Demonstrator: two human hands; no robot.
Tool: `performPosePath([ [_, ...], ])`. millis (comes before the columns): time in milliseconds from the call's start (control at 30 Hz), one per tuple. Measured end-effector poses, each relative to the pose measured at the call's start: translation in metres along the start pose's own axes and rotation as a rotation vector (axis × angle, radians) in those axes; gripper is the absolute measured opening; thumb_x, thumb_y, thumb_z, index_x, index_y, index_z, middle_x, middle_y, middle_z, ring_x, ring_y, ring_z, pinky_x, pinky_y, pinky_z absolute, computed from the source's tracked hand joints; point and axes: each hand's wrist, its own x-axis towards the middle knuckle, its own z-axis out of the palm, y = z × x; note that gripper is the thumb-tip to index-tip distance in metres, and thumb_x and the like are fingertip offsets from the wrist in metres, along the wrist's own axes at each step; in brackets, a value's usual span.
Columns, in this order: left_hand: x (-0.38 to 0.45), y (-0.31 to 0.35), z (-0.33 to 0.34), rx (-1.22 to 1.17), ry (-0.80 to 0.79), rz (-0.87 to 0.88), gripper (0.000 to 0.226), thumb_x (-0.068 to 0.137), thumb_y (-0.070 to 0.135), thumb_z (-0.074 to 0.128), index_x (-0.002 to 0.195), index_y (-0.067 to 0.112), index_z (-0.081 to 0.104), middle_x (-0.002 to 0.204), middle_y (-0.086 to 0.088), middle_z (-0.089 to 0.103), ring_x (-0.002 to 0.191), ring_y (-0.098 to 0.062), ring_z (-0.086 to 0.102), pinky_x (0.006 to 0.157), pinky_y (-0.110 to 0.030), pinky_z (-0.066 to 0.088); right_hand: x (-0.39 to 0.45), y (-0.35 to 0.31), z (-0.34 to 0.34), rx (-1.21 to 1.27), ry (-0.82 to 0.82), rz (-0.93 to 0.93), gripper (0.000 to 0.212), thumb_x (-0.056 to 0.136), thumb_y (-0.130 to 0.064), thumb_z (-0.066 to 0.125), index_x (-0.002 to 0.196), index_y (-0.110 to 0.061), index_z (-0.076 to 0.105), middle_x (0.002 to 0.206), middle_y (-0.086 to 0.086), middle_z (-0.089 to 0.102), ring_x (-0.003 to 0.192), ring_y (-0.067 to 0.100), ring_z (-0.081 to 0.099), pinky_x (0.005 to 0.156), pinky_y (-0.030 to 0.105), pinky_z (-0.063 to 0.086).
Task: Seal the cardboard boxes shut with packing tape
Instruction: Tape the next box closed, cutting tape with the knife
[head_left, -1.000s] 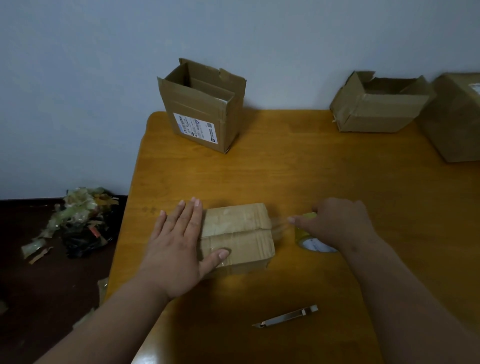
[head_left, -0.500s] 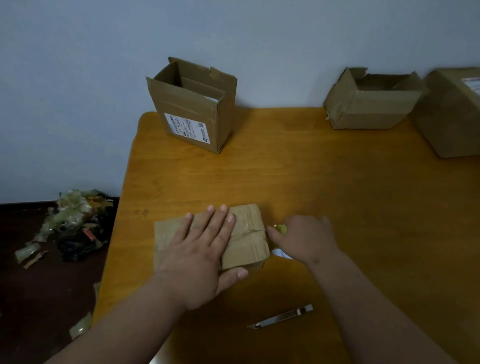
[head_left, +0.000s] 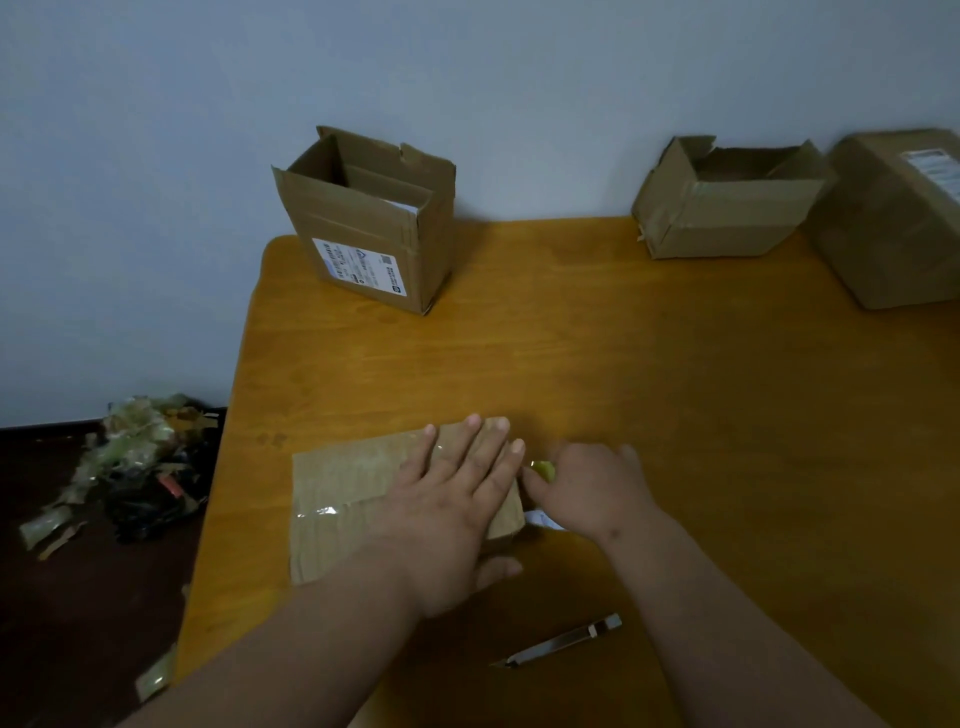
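Observation:
A small closed cardboard box lies near the table's front left, with a strip of clear tape shining across its top. My left hand lies flat on the box's right half, fingers straight. Just right of the box, my right hand grips a roll of packing tape that is mostly hidden under the fingers; only a yellowish edge and a bit of its white core show.
A metal utility knife lies on the wooden table near the front. An open labelled box stands at the back left, an open box and a closed one at the back right. Tape scraps litter the floor on the left.
My left hand slid rightward along the box top from its left end. My right hand brought the tape roll in close against the box's right end.

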Motion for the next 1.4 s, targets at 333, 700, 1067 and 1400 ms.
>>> performPosePath([
  [333, 0.015, 0.003, -0.006, -0.030, 0.035, -0.198, 0.117, 0.068, 0.087, 0.046, 0.145, 0.043, -0.029, 0.160, 0.001, -0.027, 0.146, -0.028, -0.027, 0.113, -0.060, -0.016, 0.001, 0.003, 0.005, 0.085, -0.028, 0.051, 0.046, 0.094, -0.063, 0.037, 0.105, -0.025, 0.060, 0.101, -0.002, 0.067, 0.104, 0.021, 0.059, 0.101, 0.047, 0.031],
  [700, -0.003, -0.014, -0.034, -0.241, 0.225, -0.066, 0.113, 0.059, 0.086, 0.052, 0.149, 0.054, -0.008, 0.147, 0.000, 0.021, 0.135, -0.021, 0.022, 0.114, -0.050, 0.017, -0.015, 0.059, -0.016, 1.524, -0.187, 0.030, 0.072, 0.044, -0.037, 0.088, 0.108, -0.012, 0.067, 0.107, 0.012, 0.069, 0.096, 0.027, 0.067, 0.081, 0.038, 0.052],
  [1067, -0.036, -0.041, -0.028, -0.800, 0.435, -0.108, 0.099, 0.057, 0.071, 0.072, 0.140, 0.062, 0.020, 0.142, 0.018, 0.018, 0.133, 0.008, 0.022, 0.103, -0.010, 0.027, -0.025, 0.012, -0.080, 1.666, -0.158, -0.441, 0.052, 0.054, -0.048, 0.090, 0.080, -0.012, 0.063, 0.074, 0.006, 0.058, 0.070, 0.017, 0.056, 0.063, 0.028, 0.043],
  [1400, -0.071, -0.063, -0.013, -0.901, 0.385, -0.255, 0.116, 0.042, 0.081, 0.077, 0.140, 0.049, 0.026, 0.133, 0.029, 0.029, 0.123, 0.013, 0.036, 0.094, -0.003, 0.036, -0.038, -0.065, -0.098, 0.792, 0.037, -0.525, 0.046, 0.078, -0.062, 0.067, 0.070, -0.017, 0.058, 0.056, -0.013, 0.050, 0.053, 0.002, 0.045, 0.049, 0.018, 0.036],
])
